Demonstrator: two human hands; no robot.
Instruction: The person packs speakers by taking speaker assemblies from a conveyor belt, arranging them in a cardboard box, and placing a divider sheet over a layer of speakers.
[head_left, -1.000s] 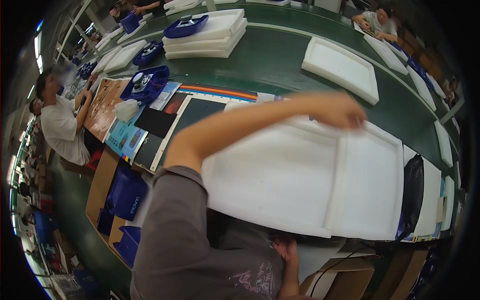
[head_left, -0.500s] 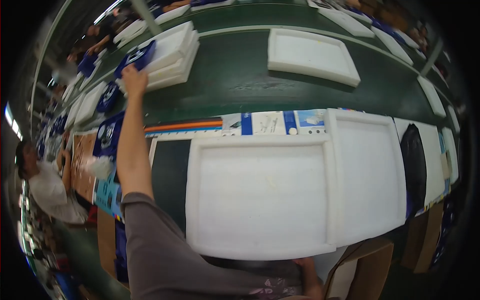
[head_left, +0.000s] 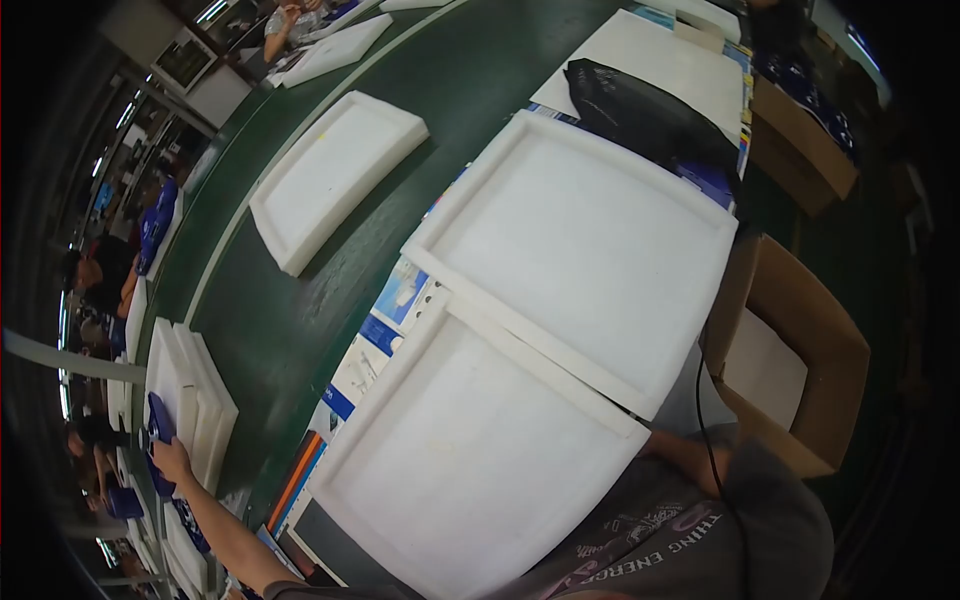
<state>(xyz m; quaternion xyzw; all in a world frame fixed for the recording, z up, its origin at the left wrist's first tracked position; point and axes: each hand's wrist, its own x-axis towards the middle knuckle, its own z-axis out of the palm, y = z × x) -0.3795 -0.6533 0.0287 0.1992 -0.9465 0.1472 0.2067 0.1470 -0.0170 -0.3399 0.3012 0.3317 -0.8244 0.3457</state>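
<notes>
My left hand [head_left: 172, 461] is at the end of my outstretched arm at the lower left. Its fingers are closed on a dark blue plastic part [head_left: 157, 428], held against a stack of white foam trays [head_left: 208, 400]. The part's exact kind does not show. Close to my body lies a shallow white foam tray [head_left: 470, 450] with a raised rim. A second foam tray [head_left: 590, 240] lies beside it, the two edges meeting. My right hand [head_left: 655, 442] is at the near tray's corner, its fingers hidden by the foam.
Another foam tray [head_left: 335, 170] rests on the green conveyor [head_left: 330, 260]. Printed sheets [head_left: 375, 335] and a black plastic bag [head_left: 640, 110] border the near trays. An open cardboard box [head_left: 800, 360] stands at right, with a black cable [head_left: 705, 430] hanging nearby. Co-workers sit across the line.
My view has swung to the right and tilted, so the trays appear rotated. My left hand still holds the blue part at the stack.
</notes>
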